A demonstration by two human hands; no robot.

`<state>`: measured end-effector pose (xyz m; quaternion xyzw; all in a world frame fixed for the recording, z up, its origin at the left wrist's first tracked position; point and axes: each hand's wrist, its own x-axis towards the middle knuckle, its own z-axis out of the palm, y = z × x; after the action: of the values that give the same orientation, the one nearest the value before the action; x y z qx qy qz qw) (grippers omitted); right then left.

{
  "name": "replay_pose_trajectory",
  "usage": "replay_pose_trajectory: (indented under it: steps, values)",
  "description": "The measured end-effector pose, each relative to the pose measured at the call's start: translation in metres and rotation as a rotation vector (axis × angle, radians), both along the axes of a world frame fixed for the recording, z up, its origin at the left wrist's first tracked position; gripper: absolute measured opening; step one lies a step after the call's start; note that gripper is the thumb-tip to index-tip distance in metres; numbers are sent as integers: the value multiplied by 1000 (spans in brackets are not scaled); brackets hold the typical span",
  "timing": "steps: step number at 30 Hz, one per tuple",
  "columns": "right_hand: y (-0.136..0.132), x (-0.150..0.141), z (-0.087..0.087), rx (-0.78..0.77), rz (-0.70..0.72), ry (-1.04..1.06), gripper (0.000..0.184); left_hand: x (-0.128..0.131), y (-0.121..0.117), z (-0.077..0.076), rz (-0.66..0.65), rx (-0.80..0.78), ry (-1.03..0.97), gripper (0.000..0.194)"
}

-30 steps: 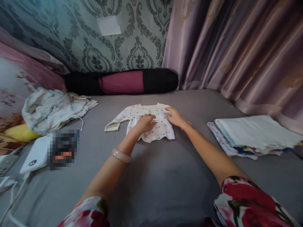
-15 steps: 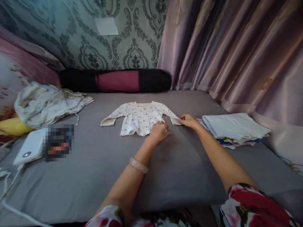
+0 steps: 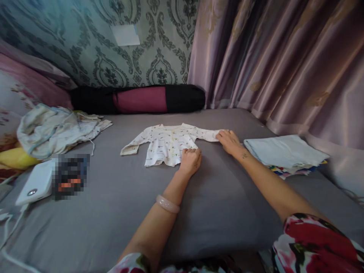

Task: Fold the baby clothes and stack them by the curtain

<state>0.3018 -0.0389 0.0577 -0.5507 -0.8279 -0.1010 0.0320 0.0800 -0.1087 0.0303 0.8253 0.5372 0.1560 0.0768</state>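
A small white baby shirt (image 3: pixel 167 142) with a tiny print lies spread out on the grey bed sheet (image 3: pixel 108 212), its neck toward the wall. My left hand (image 3: pixel 191 161) is closed at the shirt's lower right corner, fingers curled on the hem. At the end of the right sleeve, my right hand (image 3: pixel 229 143) is closed on the cuff, and that sleeve stretches straight out to the side. The other sleeve lies angled down to the left. My fingertips are partly hidden by the backs of both hands.
A folded stack of cloths (image 3: pixel 287 151) lies at the right. Rumpled clothes (image 3: pixel 57 129) lie at the left, near a white power bank (image 3: pixel 36 182) with a cable and a blurred-out object (image 3: pixel 71 176). Along the wall runs a black and maroon long bag (image 3: pixel 139 99); curtains (image 3: pixel 273 64) hang at the right.
The right sleeve has gone from slanting downward to nearly straight out, drawn by my right hand. My left hand's fingers have curled in at the hem.
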Motion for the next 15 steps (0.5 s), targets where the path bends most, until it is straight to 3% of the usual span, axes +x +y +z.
replay_pose_trajectory:
  steps: [3,8,12,15]
  values:
    - [5,13,-6,-155,-23,-32,42,-1,-2,-1,-17,28,-20,24]
    - [28,18,-5,-200,-273,126,40,0,-5,-3,-12,56,-14,35]
    - [48,18,-14,-261,-490,196,33,0,-4,-3,-14,36,-9,26]
    - [62,24,-26,-323,-569,272,26,-1,-3,-4,-23,46,-2,17]
